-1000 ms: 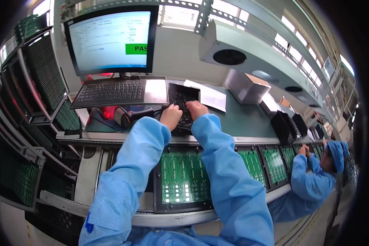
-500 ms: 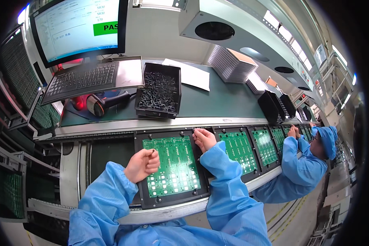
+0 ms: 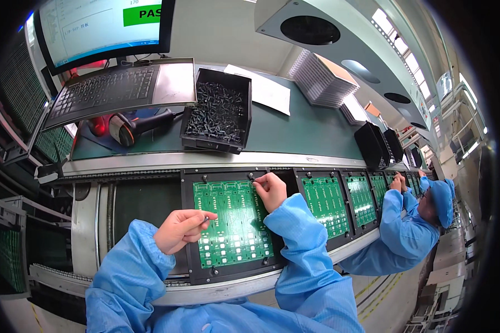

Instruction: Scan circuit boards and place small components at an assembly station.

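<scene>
A green circuit board lies in a black carrier frame in front of me. Over the board's left side, my left hand is closed in a pinch on a small dark component, its forefinger stretched out. At the board's upper right corner, my right hand pinches close to the surface, beside a black knob. Something tiny and dark shows at those fingertips, too small to name. A black bin beyond the board holds many small dark components.
More boards in carriers line the rail to the right, where a co-worker in blue works. Behind the rail are a keyboard, a barcode scanner, a monitor, white paper, stacked trays and black bins.
My right hand has moved slightly left and down onto the board's upper right corner. My left hand has turned, its forefinger now extended and the dark component showing. The view has shifted a little.
</scene>
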Available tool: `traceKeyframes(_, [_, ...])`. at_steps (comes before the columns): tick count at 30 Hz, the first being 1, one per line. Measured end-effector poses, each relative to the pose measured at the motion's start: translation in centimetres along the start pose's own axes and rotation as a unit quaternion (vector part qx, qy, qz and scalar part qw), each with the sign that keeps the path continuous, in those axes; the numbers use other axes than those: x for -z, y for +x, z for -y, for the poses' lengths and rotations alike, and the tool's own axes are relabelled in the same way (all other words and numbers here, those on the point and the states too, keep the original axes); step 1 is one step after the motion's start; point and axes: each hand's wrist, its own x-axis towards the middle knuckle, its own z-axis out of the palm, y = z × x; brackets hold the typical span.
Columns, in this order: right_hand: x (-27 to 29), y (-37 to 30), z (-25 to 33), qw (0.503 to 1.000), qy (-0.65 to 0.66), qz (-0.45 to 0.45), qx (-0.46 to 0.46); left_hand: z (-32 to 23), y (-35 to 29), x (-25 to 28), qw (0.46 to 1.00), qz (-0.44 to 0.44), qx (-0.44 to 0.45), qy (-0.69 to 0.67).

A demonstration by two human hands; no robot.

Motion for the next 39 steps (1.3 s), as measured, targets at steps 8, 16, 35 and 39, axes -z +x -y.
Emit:
traceKeyframes(8, [0.0, -0.4, -0.4, 1.000, -0.013, 0.002, -0.018, 0.7, 0.1, 0.9, 0.997, 0.053, -0.026, -0.043])
traceKeyframes(16, [0.8, -0.4, -0.6, 0.999, -0.019, 0.026, 0.016, 0.4, 0.4, 0.7, 0.999, -0.012, -0.011, 0.039])
traceKeyframes(35, [1.2, -0.4, -0.5, 0.994, -0.102, 0.021, 0.027, 1.3, 2.5, 1.2, 0.942, -0.181, -0.163, 0.232])
traceKeyframes(39, [2.2, 0.1, 0.1, 0.993, -0.083, 0.072, -0.034, 0.1, 4.3, 1.5, 0.780, -0.295, -0.253, 0.490])
